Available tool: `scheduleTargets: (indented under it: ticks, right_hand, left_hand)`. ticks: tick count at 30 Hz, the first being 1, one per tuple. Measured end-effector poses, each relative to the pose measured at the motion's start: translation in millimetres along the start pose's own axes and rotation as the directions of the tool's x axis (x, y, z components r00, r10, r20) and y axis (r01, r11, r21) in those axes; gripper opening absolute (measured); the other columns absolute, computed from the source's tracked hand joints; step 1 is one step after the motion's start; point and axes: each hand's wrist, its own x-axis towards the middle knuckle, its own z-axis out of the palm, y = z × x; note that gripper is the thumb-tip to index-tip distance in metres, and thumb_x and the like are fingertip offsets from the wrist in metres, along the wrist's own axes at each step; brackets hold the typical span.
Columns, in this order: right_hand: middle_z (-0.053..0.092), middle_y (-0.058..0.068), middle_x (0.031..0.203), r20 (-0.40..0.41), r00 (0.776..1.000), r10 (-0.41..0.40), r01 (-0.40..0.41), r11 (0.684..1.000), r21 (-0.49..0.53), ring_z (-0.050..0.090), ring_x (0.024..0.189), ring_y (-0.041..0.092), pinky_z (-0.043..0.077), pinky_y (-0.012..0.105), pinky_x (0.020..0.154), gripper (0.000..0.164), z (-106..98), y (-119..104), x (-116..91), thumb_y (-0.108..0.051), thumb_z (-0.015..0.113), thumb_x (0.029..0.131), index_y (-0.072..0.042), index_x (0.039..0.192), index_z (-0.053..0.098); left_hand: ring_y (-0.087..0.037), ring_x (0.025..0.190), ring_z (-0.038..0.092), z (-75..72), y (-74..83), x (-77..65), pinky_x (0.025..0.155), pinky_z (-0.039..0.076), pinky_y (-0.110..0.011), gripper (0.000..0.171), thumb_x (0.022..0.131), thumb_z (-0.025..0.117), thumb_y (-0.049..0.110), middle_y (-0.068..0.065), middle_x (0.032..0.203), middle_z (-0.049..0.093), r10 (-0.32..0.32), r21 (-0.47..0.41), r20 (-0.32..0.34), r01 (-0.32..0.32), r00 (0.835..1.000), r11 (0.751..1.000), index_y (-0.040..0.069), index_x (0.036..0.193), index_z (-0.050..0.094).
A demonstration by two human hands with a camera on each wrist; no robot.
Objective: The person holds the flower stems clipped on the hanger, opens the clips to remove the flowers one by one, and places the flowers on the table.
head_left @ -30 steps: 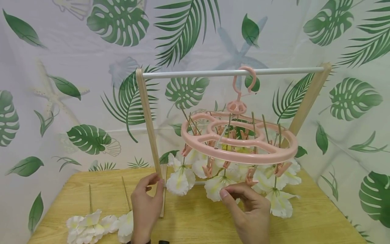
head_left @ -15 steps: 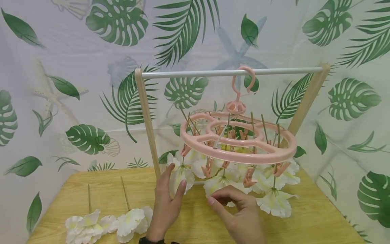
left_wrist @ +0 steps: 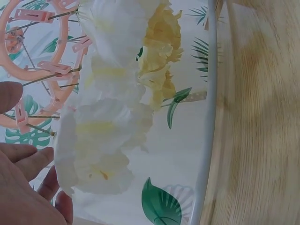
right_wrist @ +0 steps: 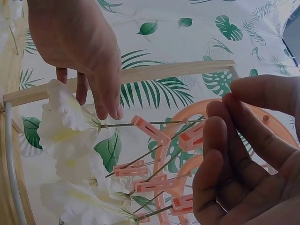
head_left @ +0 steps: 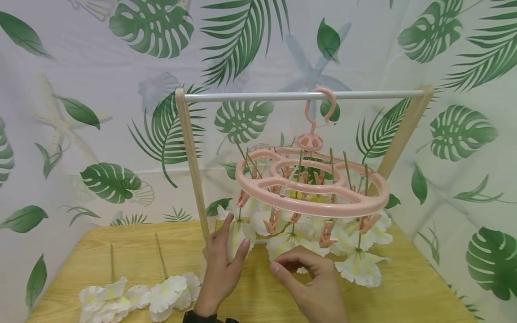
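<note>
A pink round clip hanger [head_left: 315, 207] hangs by its hook from a rail. Its pink clips [head_left: 273, 222] hold several artificial white flowers upside down by their stems, blooms below the ring. My left hand [head_left: 222, 269] is beside the leftmost hanging flower [head_left: 242, 233], fingers spread and mostly straight. In the left wrist view its fingertips lie against the edge of the white bloom [left_wrist: 93, 173]; whether they press it I cannot tell. My right hand [head_left: 311, 278] is in front of another flower [head_left: 288, 242], fingers loosely curled, thumb and fingertip touching, with nothing visible between them.
White flowers [head_left: 169, 298] with long stems lie on the wooden table [head_left: 412, 287] at the left. The rack has a white rail [head_left: 250, 96] and wooden side posts [head_left: 187, 143]. A leaf-printed cloth [head_left: 81, 157] stands behind. Yellow flowers [left_wrist: 164, 33] hang farther back.
My left hand has moved right, from the rack's left post to the leftmost hanging flower. My right hand has shifted slightly left, its fingers still curled. The hanger stays in place.
</note>
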Motion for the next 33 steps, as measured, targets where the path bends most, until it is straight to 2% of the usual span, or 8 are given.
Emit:
scheduleTargets:
  ticks: [5, 13, 17, 21, 26, 29, 33]
  right_hand:
    - [0.073, -0.008, 0.087, 0.002, 0.999, -0.037, 0.037, 0.999, -0.008, 0.066, 0.078, 0.017, 0.054, 0.028, 0.076, 0.012, -1, 0, 0, -0.003, 0.075, 0.09, -0.015, 0.09, 0.077]
    - [0.073, -0.007, 0.086, 0.01, 0.999, -0.046, 0.046, 0.999, -0.002, 0.066, 0.076, 0.016, 0.055, 0.029, 0.073, 0.011, 0, 2, 0, -0.004, 0.076, 0.09, -0.015, 0.089, 0.077]
    - [0.073, -0.005, 0.085, 0.014, 0.999, -0.049, 0.049, 0.999, 0.002, 0.066, 0.076, 0.016, 0.054, 0.029, 0.073, 0.01, 0, 3, 1, -0.006, 0.076, 0.09, -0.016, 0.089, 0.077]
    - [0.073, -0.006, 0.086, 0.031, 0.999, -0.036, 0.036, 0.999, -0.003, 0.066, 0.076, 0.016, 0.054, 0.029, 0.074, 0.009, -1, 3, 2, -0.007, 0.076, 0.091, -0.016, 0.089, 0.077]
    - [0.073, -0.005, 0.087, 0.065, 0.997, 0.044, -0.043, 0.999, -0.019, 0.066, 0.077, 0.016, 0.055, 0.03, 0.075, 0.003, -1, 3, 2, -0.012, 0.077, 0.091, -0.015, 0.091, 0.078]
    - [0.073, -0.005, 0.087, 0.068, 0.993, 0.1, -0.098, 0.995, -0.033, 0.066, 0.077, 0.016, 0.055, 0.03, 0.075, 0.002, 1, 4, 2, -0.016, 0.078, 0.091, -0.013, 0.091, 0.078]
    - [0.073, -0.006, 0.086, 0.034, 0.991, 0.13, -0.129, 0.991, -0.042, 0.065, 0.077, 0.015, 0.054, 0.029, 0.076, 0.002, 4, 6, 3, -0.014, 0.079, 0.089, -0.014, 0.09, 0.077]
  left_hand:
    - [-0.037, 0.122, 0.034, 2.3, -0.5, 0.0, 0.097, 0.016, -0.058, 0.069, 0.101, 0.063, 0.033, -0.011, 0.159, 0.038, -0.003, -0.007, 0.008, 0.003, 1.0, 1.0, 0.013, 0.16, 0.032]
    - [-0.036, 0.119, 0.031, 5.9, 1.0, 0.4, 0.097, 0.01, -0.056, 0.069, 0.1, 0.065, 0.029, -0.007, 0.148, 0.051, 0.045, -0.017, -0.002, -0.045, 0.999, 0.999, 0.004, 0.157, 0.035]
    - [-0.033, 0.117, 0.033, 6.4, 2.7, 0.4, 0.094, 0.012, -0.053, 0.055, 0.101, 0.063, 0.027, -0.008, 0.136, 0.059, 0.05, -0.018, -0.039, -0.051, 0.998, 0.999, 0.004, 0.149, 0.049]
    - [-0.029, 0.113, 0.038, 6.9, 5.8, 1.0, 0.094, 0.015, -0.053, 0.034, 0.101, 0.064, 0.022, -0.006, 0.121, 0.067, 0.059, -0.031, -0.107, -0.063, 0.993, 0.998, 0.007, 0.131, 0.066]
    - [-0.022, 0.107, 0.044, 5.9, 10.8, 0.0, 0.094, 0.025, -0.049, 0.018, 0.098, 0.068, 0.017, 0.0, 0.105, 0.071, 0.02, -0.088, -0.16, -0.034, 0.987, 0.996, 0.008, 0.112, 0.076]
    - [-0.02, 0.105, 0.048, 2.4, 14.5, -1.1, 0.092, 0.035, -0.046, 0.015, 0.097, 0.07, 0.017, 0.002, 0.101, 0.07, -0.004, -0.122, -0.141, -0.013, 0.99, 0.992, 0.009, 0.106, 0.078]
    - [-0.021, 0.106, 0.055, -4.3, 20.4, -2.0, 0.093, 0.044, -0.049, 0.01, 0.097, 0.072, 0.019, 0.004, 0.101, 0.069, -0.026, -0.148, -0.038, 0.02, 0.999, 0.989, 0.012, 0.1, 0.078]
